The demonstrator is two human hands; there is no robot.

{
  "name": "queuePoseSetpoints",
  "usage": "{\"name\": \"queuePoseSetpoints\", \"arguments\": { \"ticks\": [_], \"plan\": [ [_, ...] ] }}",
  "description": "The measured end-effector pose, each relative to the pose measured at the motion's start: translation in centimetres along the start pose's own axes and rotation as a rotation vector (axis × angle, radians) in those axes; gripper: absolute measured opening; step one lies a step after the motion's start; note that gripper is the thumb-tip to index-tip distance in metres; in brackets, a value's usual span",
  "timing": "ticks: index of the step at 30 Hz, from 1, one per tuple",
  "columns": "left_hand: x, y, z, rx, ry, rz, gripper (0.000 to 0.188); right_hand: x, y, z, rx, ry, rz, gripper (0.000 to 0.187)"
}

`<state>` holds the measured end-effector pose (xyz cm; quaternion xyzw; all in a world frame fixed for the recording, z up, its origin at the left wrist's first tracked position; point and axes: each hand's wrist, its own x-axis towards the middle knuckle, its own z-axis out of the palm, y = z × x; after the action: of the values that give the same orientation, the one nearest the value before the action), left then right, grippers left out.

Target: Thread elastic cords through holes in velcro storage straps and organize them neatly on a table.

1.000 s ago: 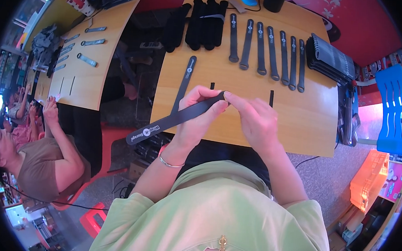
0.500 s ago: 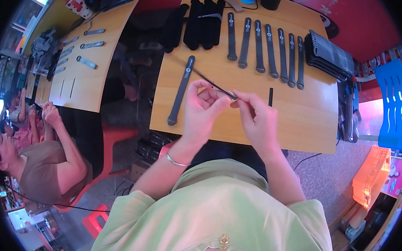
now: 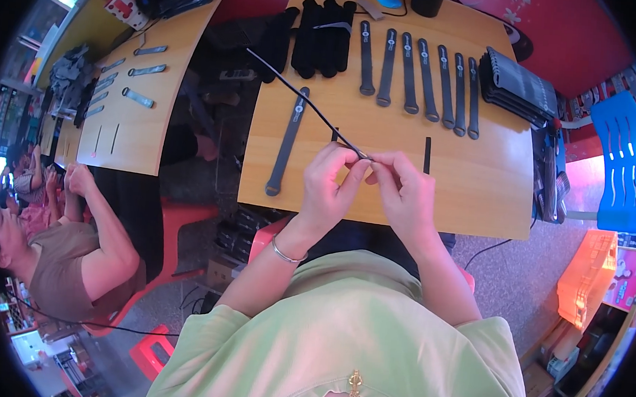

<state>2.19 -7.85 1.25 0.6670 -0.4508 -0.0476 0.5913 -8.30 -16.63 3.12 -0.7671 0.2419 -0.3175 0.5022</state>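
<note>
A long, thin black strap [image 3: 295,91], seen edge-on, slants up and left from my fingers past the table's left side. Its near end is pinched between the fingertips of my left hand [image 3: 327,190] and my right hand [image 3: 411,197], which nearly touch above the table's front part. Fingers hide most of that end. A grey strap [image 3: 288,144] lies alone to the left of my hands. Beyond them, several similar straps [image 3: 411,77] lie side by side in a row. One short black strip [image 3: 428,156] is just past my right hand; another [image 3: 335,134] shows behind my left.
Black bundles [image 3: 322,42] lie at the table's back left, and stacked dark straps [image 3: 518,87] at its right edge. A person [image 3: 81,264] sits at another table [image 3: 136,133] on the left. A blue chair [image 3: 615,169] and orange crate [image 3: 588,277] stand right.
Both hands have drawn closer together, the left one shifting right and slightly toward me. The held strap now shows longer, reaching farther up and left.
</note>
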Motion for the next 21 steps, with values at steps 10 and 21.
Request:
{"name": "queuePoseSetpoints", "arguments": {
  "ticks": [10, 21],
  "plan": [
    [-0.3, 0.2, -2.9, -0.351, -0.373, -0.167, 0.010, 1.5, -0.7, -2.2, -0.319, 0.037, -0.345, 0.015],
    [-0.2, 2.2, -0.9, -0.560, -0.282, -0.407, 0.015, -1.0, -2.9, -4.6, -0.621, -0.072, -0.463, 0.021]
  ]
}}
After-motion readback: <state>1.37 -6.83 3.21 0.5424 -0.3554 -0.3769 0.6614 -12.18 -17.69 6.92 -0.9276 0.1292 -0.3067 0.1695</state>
